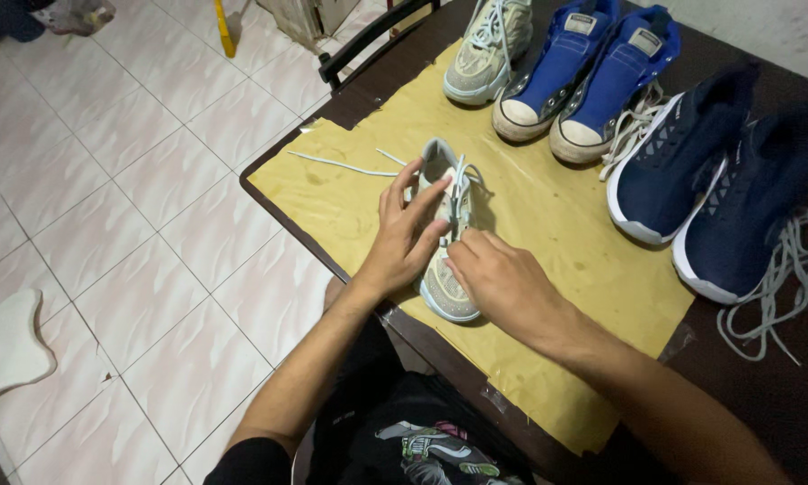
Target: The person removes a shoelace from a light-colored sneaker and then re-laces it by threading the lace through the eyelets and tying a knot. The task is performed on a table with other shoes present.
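Left hand (402, 235) is lying half-open, steadying the pale grey mesh sneaker (446, 235) on the yellow sheet (556, 233). Right hand (503, 280) is pinching its thin white lace (460, 184). Shoe is looking light and soft, lace limp; best gripping near the eyelets.

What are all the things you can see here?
Pale grey sneaker: 1, grey-white, on the yellow sheet under both hands, laces partly loose.
Matching grey sneaker: 1, grey-white, far edge of the sheet.
Blue high-top sneakers: 2, blue with white toe caps, side by side at the far edge.
Navy sneakers: 2, dark blue with white soles, right of the sheet, grey laces hanging loose.
Loose white lace: 1, white, trailing left from the near sneaker.
Yellow sheet: 1, yellow, spread over the table.
Table: 1, dark brown.
Chair back: 1, black, beyond the table.
Floor tiles: white, left.
Left hand: on the near sneaker's side.
Right hand: fingertips at its laces.
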